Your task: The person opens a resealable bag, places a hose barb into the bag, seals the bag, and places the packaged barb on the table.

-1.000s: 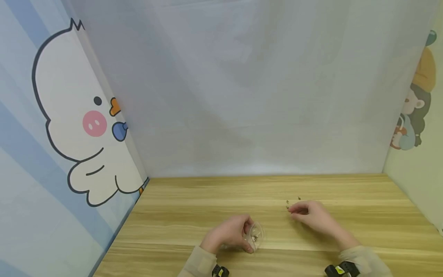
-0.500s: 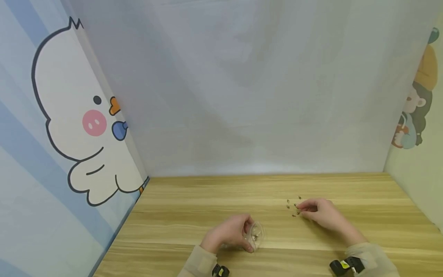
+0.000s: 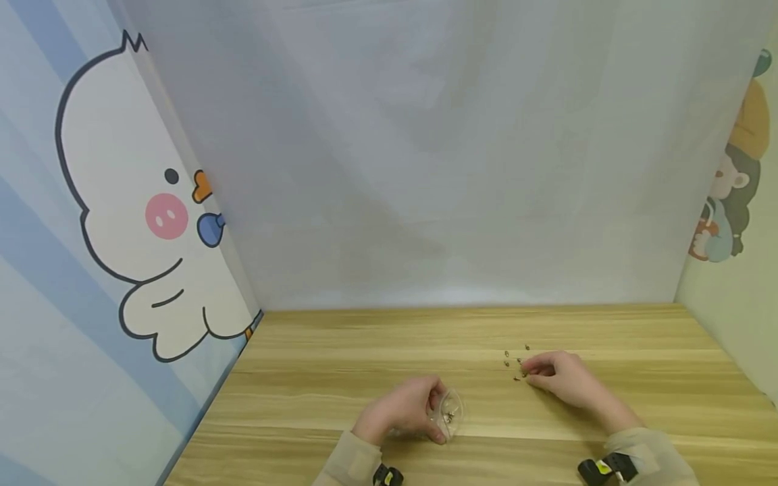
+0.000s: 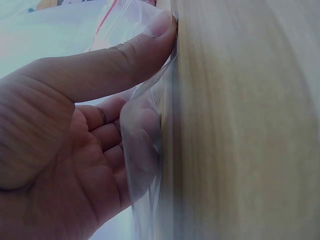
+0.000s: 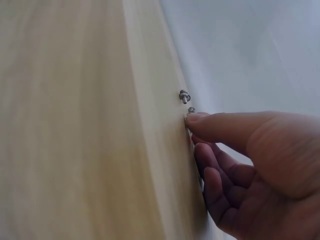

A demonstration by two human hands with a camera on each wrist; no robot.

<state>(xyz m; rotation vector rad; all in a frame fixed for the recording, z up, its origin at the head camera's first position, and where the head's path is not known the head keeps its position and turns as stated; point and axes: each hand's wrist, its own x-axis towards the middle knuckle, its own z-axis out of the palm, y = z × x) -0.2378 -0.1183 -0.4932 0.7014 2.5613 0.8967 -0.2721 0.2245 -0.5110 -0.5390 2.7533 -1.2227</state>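
Note:
My left hand [image 3: 408, 406] grips a clear plastic zip bag [image 3: 454, 408], thumb in front and fingers behind, low over the wooden table. Small metal pieces [image 3: 449, 417] show through the bag's mouth. In the left wrist view the bag [image 4: 142, 150] bulges beside the palm, and a red line runs along its upper part. My right hand [image 3: 565, 381] is at a loose group of tiny metal fittings, thumb and forefinger pinching one fitting [image 3: 524, 373]. The right wrist view shows another fitting [image 5: 184, 96], with a short shaft and a ring, just beyond the thumb.
Other fittings lie around the right hand: one at the back [image 3: 527, 347], one on the left [image 3: 506, 364] and several near them. The wooden table [image 3: 340, 351] ends at a pale grey curtain [image 3: 425, 202]. Cartoon-printed walls stand on both sides.
My right hand has shifted a little right, uncovering several fittings that it hid before, and has stayed almost still over the last half second. The left hand and bag have not moved.

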